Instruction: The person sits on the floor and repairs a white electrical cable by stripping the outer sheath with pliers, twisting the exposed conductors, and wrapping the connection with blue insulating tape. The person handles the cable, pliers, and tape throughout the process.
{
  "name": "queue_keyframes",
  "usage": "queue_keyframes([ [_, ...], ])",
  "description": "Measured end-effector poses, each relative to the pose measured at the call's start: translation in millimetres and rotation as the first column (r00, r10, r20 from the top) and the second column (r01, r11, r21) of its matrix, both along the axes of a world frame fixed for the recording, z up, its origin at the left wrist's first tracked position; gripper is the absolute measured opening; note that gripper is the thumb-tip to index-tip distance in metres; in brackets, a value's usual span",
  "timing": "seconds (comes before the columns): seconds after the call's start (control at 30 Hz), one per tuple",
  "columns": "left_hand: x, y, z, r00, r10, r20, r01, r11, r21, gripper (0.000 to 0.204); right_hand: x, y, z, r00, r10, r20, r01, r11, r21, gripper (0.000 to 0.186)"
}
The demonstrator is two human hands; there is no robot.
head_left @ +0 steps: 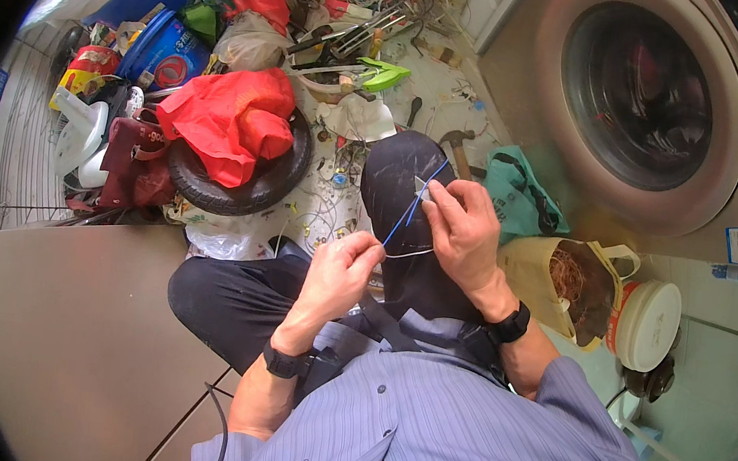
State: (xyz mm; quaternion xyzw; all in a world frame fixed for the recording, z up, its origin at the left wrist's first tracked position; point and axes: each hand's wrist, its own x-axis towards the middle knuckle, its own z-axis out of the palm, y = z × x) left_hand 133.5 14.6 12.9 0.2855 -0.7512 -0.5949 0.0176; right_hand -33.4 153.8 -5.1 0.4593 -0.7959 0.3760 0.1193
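Over my raised knee, my left hand pinches a thin blue wire, which runs slantwise up to my right hand. A white wire curves out from beside the left fingers toward the right palm. My right hand is closed, with thumb and forefinger on a small grey metal blade that lies against the blue wire. Most of that blade and any handle are hidden by the fingers.
A claw hammer lies beyond my knee. To the left, a red cloth covers part of a black tyre. On the right stand a washing machine, a teal bag and a tan bag holding copper-coloured wire strands.
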Motion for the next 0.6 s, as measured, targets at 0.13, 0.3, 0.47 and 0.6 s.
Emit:
queue_keyframes([
  [0.13,22.6,-6.6,2.5,0.997,-0.042,0.063,0.036,0.995,0.090,0.020,-0.5,0.8,0.4,1.000,-0.009,0.010,0.009,1.000,-0.001,0.030],
  [0.3,52.0,-5.4,3.1,0.995,-0.060,0.084,0.050,0.993,0.111,0.017,-1.2,1.5,-0.1,1.000,-0.023,0.015,0.023,1.000,-0.004,0.030],
  [0.47,82.8,-6.3,8.5,0.982,-0.075,0.172,0.061,0.994,0.086,0.016,-1.8,2.6,-0.2,1.000,-0.027,0.014,0.027,1.000,-0.005,0.030],
  [0.6,106.1,-10.6,15.9,0.977,-0.067,0.202,0.052,0.996,0.079,0.013,-1.8,2.9,-0.2,0.999,-0.039,0.011,0.039,0.999,-0.001,0.029],
])
